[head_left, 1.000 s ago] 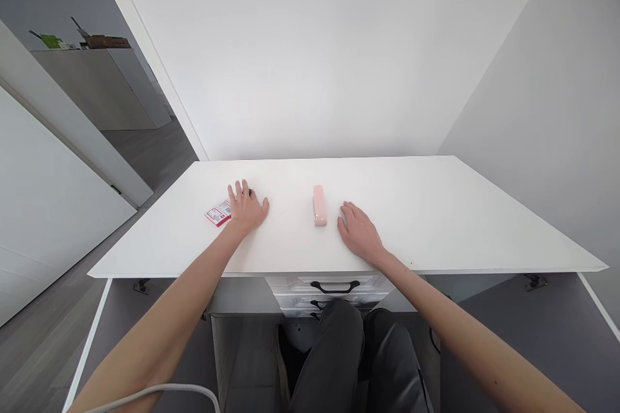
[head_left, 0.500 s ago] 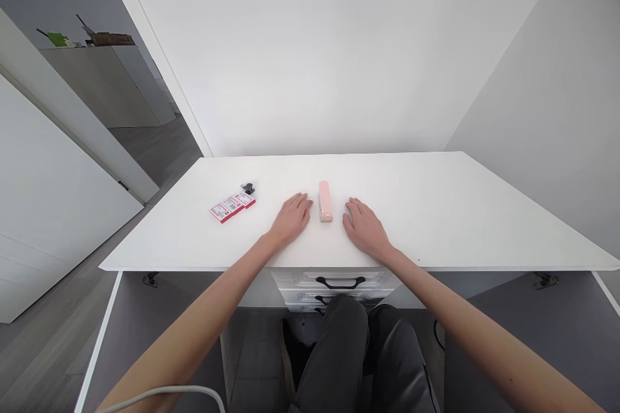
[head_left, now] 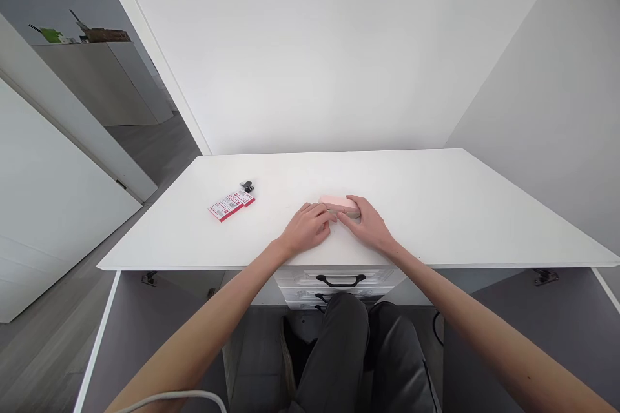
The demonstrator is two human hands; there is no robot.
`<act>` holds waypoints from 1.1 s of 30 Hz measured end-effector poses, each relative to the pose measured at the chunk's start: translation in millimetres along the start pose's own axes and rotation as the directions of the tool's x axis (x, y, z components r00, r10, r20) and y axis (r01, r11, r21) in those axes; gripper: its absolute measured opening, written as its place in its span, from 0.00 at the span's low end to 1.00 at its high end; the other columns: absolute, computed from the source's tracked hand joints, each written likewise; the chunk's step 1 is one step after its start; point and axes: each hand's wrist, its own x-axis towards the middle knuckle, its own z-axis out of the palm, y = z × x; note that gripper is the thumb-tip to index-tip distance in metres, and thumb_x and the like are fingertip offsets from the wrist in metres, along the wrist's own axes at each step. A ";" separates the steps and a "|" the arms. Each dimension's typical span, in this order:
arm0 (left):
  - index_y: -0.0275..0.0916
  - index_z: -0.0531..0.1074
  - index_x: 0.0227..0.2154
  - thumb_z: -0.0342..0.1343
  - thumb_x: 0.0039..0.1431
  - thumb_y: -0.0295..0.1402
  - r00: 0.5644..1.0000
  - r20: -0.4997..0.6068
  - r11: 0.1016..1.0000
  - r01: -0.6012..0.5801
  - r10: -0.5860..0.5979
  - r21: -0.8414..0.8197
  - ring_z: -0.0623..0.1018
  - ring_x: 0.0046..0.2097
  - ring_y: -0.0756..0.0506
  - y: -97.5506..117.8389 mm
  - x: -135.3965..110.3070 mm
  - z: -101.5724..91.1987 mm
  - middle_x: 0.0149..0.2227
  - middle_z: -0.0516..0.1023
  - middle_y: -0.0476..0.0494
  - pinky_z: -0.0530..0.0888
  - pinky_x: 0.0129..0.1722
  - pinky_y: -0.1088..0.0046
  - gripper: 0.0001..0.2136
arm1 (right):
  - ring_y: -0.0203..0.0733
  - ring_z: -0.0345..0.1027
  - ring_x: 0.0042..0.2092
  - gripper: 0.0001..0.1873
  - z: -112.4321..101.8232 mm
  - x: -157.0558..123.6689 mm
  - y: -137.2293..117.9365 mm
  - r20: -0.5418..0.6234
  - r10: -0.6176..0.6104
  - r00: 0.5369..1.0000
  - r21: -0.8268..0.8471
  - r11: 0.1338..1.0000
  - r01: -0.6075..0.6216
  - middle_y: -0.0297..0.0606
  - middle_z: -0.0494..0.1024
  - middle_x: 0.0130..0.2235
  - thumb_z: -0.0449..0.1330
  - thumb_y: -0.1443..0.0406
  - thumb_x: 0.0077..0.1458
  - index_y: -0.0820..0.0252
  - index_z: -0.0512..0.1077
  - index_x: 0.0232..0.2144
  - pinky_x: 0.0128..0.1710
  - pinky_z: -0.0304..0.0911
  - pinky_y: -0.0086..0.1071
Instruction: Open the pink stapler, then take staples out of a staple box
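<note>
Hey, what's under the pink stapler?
White tabletop shows around the stapler; the left hand and right hand partly cover it. Whatever lies directly beneath is hidden.

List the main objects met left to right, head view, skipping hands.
Small green object, brown box-like object, red-and-white printed rectangular pieces, pink elongated stapler, right-hand dark metal hinge.

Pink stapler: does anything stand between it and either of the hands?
Nothing visible does. The right hand holds the pink stapler by its right end; the left hand is at its left end. The red-and-white items and black clip lie farther left.
</note>
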 end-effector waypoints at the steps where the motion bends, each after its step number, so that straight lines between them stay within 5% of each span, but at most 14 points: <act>1: 0.41 0.74 0.42 0.52 0.63 0.25 0.999 -0.025 0.999 0.039 -0.039 0.001 0.77 0.41 0.44 1.7 0.1 0.0 0.38 0.77 0.45 0.71 0.48 0.63 0.09 | 0.57 0.67 0.64 0.32 0.5 0.5 1.6 -0.027 -0.019 0.999 0.014 1.000 0.019 0.47 0.73 0.64 0.59 0.45 0.63 0.55 0.67 0.62 0.64 0.63 0.53; 5: 0.42 0.69 0.39 0.55 0.59 0.28 0.965 -0.121 0.971 0.238 -0.233 0.034 0.75 0.37 0.43 4.9 -0.1 1.7 0.32 0.74 0.48 0.70 0.46 0.61 0.06 | 0.55 0.71 0.58 0.27 1.0 2.5 6.8 -0.085 -0.026 0.996 0.057 0.998 0.031 0.47 0.77 0.58 0.60 0.49 0.62 0.56 0.70 0.57 0.59 0.67 0.50; 10: 0.39 0.68 0.46 0.57 0.58 0.31 0.913 -0.148 0.916 0.394 -0.380 0.075 0.75 0.48 0.37 0.7 3.4 10.2 0.46 0.75 0.38 0.71 0.50 0.56 0.13 | 0.55 0.72 0.57 0.26 1.2 2.6 8.6 -0.094 0.007 0.996 0.049 0.999 -0.003 0.48 0.76 0.58 0.60 0.50 0.62 0.56 0.68 0.57 0.58 0.68 0.50; 18: 0.42 0.73 0.51 0.54 0.69 0.41 0.948 -0.029 0.947 0.315 -0.317 -0.058 0.73 0.59 0.36 -9.2 4.0 11.3 0.56 0.76 0.38 0.70 0.59 0.53 0.13 | 0.55 0.71 0.59 0.27 1.7 2.6 7.1 -0.079 0.011 0.997 0.038 0.999 -0.008 0.49 0.76 0.59 0.61 0.51 0.62 0.56 0.68 0.58 0.59 0.67 0.50; 24: 0.42 0.78 0.46 0.53 0.71 0.44 0.937 0.001 0.902 0.335 -0.348 -0.271 0.77 0.50 0.39 -12.5 5.0 4.0 0.47 0.82 0.41 0.73 0.53 0.57 0.14 | 0.55 0.70 0.61 0.30 0.9 0.6 3.5 -0.059 -0.013 0.998 0.021 1.000 0.014 0.49 0.75 0.61 0.61 0.49 0.63 0.56 0.67 0.60 0.60 0.67 0.50; 33: 0.50 0.85 0.42 0.57 0.68 0.45 0.932 0.075 0.825 0.349 -0.354 -0.443 0.79 0.48 0.40 -10.6 5.2 -5.8 0.45 0.85 0.48 0.73 0.52 0.60 0.12 | 0.54 0.71 0.58 0.23 0.1 -4.4 -9.0 -0.015 -0.238 0.971 -0.067 0.969 0.236 0.43 0.78 0.56 0.61 0.50 0.65 0.51 0.71 0.57 0.58 0.67 0.48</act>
